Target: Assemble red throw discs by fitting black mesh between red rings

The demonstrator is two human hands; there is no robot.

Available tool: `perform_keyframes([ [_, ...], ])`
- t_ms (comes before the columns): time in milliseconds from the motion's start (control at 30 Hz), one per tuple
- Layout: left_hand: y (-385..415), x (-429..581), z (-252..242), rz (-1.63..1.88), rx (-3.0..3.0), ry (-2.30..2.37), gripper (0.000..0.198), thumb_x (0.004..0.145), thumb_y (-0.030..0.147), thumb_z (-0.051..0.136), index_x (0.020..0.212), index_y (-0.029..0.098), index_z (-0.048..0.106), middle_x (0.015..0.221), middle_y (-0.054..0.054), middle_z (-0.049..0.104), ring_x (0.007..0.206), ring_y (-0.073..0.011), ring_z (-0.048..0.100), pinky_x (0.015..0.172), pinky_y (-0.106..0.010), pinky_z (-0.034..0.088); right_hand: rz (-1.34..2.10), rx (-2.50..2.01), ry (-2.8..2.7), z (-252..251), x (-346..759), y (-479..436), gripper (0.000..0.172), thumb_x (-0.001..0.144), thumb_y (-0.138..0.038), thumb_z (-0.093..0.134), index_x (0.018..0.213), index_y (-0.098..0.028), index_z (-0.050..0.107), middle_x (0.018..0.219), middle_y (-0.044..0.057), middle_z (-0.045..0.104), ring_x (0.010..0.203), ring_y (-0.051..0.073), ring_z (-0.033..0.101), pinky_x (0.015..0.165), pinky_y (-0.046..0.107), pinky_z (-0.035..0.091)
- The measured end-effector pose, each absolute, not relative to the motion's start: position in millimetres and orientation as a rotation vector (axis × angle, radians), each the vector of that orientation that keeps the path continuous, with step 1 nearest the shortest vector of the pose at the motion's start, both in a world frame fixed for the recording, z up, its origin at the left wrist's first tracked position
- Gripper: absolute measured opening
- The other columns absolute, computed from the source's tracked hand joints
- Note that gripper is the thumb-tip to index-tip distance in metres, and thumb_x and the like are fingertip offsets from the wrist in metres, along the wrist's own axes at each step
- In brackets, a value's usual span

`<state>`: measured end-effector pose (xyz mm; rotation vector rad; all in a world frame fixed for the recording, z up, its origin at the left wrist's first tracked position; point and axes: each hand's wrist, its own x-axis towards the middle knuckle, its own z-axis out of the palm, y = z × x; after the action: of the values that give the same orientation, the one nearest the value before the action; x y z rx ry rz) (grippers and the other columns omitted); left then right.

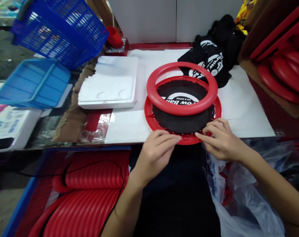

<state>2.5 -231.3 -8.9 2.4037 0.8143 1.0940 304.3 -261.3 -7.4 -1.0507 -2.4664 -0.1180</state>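
Note:
A red plastic ring frame [149, 113] lies on the white-covered table with a black mesh net [184, 121] across it. The net carries white print and sits around small red pegs along the frame's inner edge. A second red ring [153, 90], ribbed and loose, rests tilted over the far part of the frame. My left hand [158, 151] is at the frame's near rim, fingertips pressed together; what they pinch, if anything, is hidden. Right of it, my right hand [219, 138] curls over the near-right rim, thumb and fingers closed at the net's edge.
Printed black nets [208, 61] are piled at the back right, beside a box of red rings [282, 75]. A white foam lid [110, 82] lies left. Blue baskets [62, 29] stand further left. Stacked red rings [90, 204] and a clear plastic bag [248, 194] are below the table edge.

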Motion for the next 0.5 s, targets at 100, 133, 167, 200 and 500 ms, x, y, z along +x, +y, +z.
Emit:
perform_keyframes([
  [100,-220.4,-10.0,-11.5,1.101,2.456,0.924,0.030,0.095,0.009,0.075,0.121,0.022,0.077,0.120,-0.007,0.080,0.113,-0.0261,0.066,0.101,-0.048,0.056,-0.085,-1.097,-2.289,2.8,312.1,-243.7,0.037,0.095,-0.012,0.065,0.129,-0.027,0.070,0.116,0.009,0.072,0.111,0.028,0.064,0.100,0.052,0.047],
  [133,-217.0,-11.4,-12.9,1.054,2.505,0.928,0.027,0.095,0.014,0.077,0.121,0.022,0.077,0.121,-0.008,0.079,0.116,-0.0280,0.065,0.102,-0.050,0.055,-0.077,-1.133,-2.243,6.4,312.0,-232.6,0.038,0.096,-0.014,0.065,0.131,-0.028,0.070,0.123,0.010,0.071,0.116,0.029,0.064,0.101,0.052,0.047],
  [167,-214.5,-11.9,-14.6,1.002,2.555,0.918,0.026,0.094,0.019,0.080,0.120,0.022,0.078,0.123,-0.009,0.078,0.118,-0.0300,0.065,0.103,-0.053,0.054,-0.047,-1.162,-2.235,9.5,310.2,-219.8,0.039,0.098,-0.016,0.064,0.135,-0.028,0.068,0.130,0.011,0.071,0.121,0.031,0.063,0.104,0.052,0.047],
  [200,-213.6,-12.1,-16.5,0.947,2.601,0.902,0.027,0.094,0.023,0.081,0.121,0.022,0.078,0.126,-0.011,0.077,0.121,-0.0318,0.065,0.105,-0.055,0.054,0.007,-1.174,-2.275,11.7,307.0,-205.9,0.041,0.100,-0.020,0.064,0.140,-0.027,0.066,0.136,0.012,0.069,0.126,0.032,0.061,0.107,0.053,0.046],
  [500,-281.6,-17.2,-56.0,1.396,1.357,1.322,0.021,0.101,0.028,0.072,0.120,0.021,0.071,0.109,-0.007,0.078,0.090,-0.0208,0.077,0.081,-0.036,0.065,0.046,-1.076,-2.546,20.1,280.5,-172.2,0.042,0.108,-0.024,0.049,0.149,-0.023,0.059,0.136,0.016,0.068,0.115,0.031,0.062,0.098,0.051,0.053],
])
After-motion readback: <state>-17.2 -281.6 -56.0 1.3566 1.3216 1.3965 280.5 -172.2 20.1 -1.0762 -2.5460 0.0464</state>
